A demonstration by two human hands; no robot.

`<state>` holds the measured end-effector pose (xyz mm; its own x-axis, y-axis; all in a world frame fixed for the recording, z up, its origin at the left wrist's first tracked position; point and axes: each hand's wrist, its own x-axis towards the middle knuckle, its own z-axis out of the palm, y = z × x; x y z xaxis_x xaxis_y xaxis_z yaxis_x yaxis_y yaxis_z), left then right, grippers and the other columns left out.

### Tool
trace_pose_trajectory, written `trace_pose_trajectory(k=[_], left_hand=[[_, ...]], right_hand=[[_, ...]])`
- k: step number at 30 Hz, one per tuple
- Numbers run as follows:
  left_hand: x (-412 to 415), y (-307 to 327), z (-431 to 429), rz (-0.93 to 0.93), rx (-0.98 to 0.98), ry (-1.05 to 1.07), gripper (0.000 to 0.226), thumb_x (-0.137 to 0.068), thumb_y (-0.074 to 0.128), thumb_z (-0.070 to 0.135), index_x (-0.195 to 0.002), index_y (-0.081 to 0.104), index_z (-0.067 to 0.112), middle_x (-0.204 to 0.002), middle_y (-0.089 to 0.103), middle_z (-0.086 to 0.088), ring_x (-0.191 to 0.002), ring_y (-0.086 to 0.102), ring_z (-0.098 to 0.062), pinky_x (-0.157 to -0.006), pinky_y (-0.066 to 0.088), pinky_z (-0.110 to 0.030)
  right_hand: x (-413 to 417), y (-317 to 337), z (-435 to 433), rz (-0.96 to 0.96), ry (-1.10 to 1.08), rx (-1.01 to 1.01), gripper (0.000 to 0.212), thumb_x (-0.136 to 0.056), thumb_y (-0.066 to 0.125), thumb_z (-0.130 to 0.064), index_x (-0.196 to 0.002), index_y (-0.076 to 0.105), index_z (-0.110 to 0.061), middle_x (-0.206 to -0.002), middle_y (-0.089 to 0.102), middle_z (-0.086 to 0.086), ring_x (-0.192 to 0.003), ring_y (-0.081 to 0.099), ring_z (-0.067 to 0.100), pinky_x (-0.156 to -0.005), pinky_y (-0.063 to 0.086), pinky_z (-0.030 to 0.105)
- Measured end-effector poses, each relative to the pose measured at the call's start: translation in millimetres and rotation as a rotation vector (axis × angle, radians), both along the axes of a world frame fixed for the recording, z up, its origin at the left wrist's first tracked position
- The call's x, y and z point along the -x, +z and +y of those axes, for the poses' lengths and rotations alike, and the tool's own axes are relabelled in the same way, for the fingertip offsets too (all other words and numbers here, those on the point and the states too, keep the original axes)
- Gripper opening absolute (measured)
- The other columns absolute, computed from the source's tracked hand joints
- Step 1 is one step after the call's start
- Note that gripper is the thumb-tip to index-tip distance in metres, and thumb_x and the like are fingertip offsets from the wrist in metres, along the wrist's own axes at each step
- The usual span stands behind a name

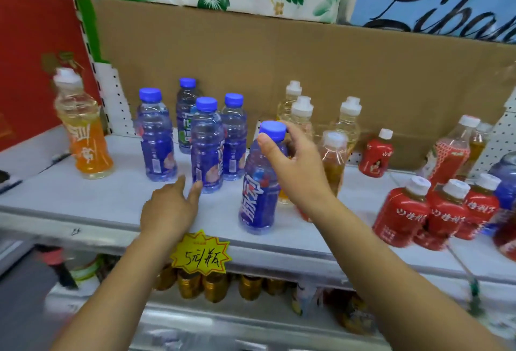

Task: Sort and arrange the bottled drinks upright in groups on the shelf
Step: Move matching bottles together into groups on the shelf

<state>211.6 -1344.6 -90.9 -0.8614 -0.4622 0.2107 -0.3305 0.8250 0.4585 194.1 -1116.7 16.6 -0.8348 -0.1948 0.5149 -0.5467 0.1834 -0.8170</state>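
A blue-capped bottle with a blue label (pixel 259 197) stands slightly tilted near the shelf's front edge, and my right hand (pixel 293 161) grips it by the neck just under the cap. My left hand (pixel 170 205) hovers open beside a group of several upright blue bottles (pixel 207 144), its fingertips at the base of the front one. Behind my right hand stand yellow white-capped bottles (pixel 349 124). An orange-labelled bottle (pixel 83 130) stands alone at the far left. Red-labelled bottles (pixel 430 214) cluster at the right front.
The white shelf (pixel 97 200) has a cardboard back wall (pixel 307 66) and a red panel on the left. A small red bottle (pixel 375 155) stands at the back right. A yellow price tag (pixel 199 254) hangs on the front rail. Gold-capped bottles fill the shelf below.
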Motion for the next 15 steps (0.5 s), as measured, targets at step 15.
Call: trace_pose_trajectory(k=[15], left_hand=[[-11,-12,3,0.031,0.17,0.01,0.059,-0.1,0.026,0.062,-0.126,0.066,0.026,-0.137,0.057,0.003,-0.129,0.048,-0.023,-0.096,0.044,-0.039]], right_hand=[[85,0,-107,-0.077,-0.091,-0.057,0.044,-0.099,0.061,-0.036,-0.137,0.052,-0.016,-0.127,0.063,0.003,-0.117,0.058,0.02,-0.092,0.044,0.031]])
